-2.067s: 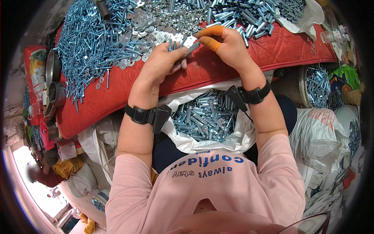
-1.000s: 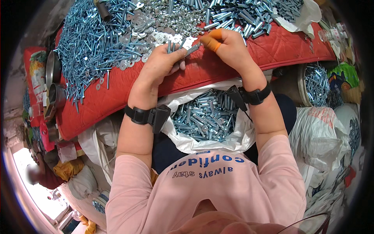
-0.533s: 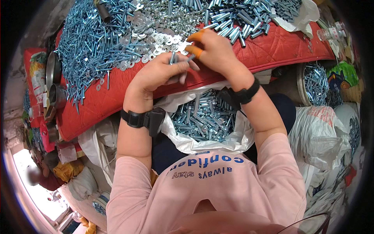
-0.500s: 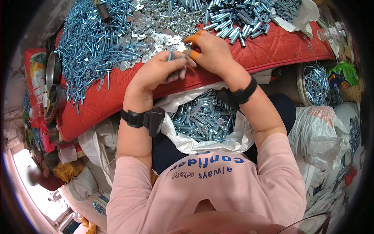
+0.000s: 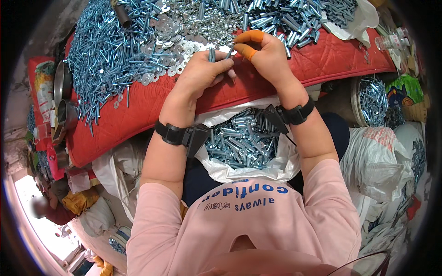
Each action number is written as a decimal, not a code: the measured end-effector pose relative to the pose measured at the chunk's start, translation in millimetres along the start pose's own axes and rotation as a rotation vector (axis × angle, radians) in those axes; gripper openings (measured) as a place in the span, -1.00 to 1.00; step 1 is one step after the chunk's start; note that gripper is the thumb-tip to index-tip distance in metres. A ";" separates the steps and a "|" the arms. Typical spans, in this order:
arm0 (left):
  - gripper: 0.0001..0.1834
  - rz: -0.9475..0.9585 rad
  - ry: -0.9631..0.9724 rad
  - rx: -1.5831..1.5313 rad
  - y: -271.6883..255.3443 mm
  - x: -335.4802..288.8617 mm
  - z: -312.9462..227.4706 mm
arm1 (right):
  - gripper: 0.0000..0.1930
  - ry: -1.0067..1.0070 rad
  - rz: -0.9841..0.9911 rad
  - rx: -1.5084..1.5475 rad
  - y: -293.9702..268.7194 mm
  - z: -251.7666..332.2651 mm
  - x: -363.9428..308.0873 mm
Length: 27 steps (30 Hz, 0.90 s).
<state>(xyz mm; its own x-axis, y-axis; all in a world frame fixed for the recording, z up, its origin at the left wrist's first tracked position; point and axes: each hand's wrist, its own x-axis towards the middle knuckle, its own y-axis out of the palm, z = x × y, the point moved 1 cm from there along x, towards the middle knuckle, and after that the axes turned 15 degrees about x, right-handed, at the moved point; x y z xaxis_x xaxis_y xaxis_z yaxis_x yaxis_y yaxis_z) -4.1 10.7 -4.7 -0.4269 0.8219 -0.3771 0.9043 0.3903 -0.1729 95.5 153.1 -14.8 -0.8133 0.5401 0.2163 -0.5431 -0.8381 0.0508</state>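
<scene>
My left hand [image 5: 199, 73] is closed above the near edge of the red quilted cloth. A short silvery metal sleeve [image 5: 212, 54] stands up between its fingers. A thin bolt [image 5: 229, 51] rises beside its thumb. My right hand [image 5: 271, 60] wears orange finger covers on the thumb and forefinger, which come together at the bolt's upper end. Whether a small part sits between those fingertips is too small to tell. Right behind the hands lie flat washers [image 5: 186, 48] and a heap of small nuts [image 5: 207, 23].
Long bolts [image 5: 101, 60] are heaped at the left of the red cloth [image 5: 124, 124], metal sleeves [image 5: 294, 20] at the back right. A white sack [image 5: 221, 172] of assembled bolts lies open at my lap. Metal bowls [image 5: 67, 114] stand left; a bolt-filled container [image 5: 357, 101] is right.
Both hands have moved slightly right. My right hand's fingers have gone from curled beside the left fingers to an arched pinch at the bolt's upper end.
</scene>
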 end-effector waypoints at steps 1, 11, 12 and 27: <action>-0.79 0.022 0.001 0.074 -0.2 0.2 -2.7 | -0.85 -0.001 -0.002 -0.001 -0.4 2.2 -2.7; -0.73 -0.085 0.207 0.082 0.6 -2.0 -5.4 | -0.86 -0.427 -0.028 -0.998 -21.9 3.4 28.4; -0.73 -0.090 0.209 0.083 -0.8 -1.1 -1.5 | -0.89 -0.407 0.009 -1.107 -18.4 0.2 31.7; -0.84 -0.291 0.058 0.291 -6.7 4.4 -5.2 | -0.86 -0.504 0.151 -0.848 -9.0 31.4 11.7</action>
<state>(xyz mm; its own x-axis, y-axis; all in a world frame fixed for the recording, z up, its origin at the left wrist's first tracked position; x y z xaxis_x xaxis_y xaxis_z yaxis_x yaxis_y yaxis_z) -12.1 13.9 -0.5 -0.6569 0.7200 -0.2239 0.7060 0.4831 -0.5178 97.5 164.5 17.8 -0.8090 0.1725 0.5619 -0.5710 -0.4575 -0.6816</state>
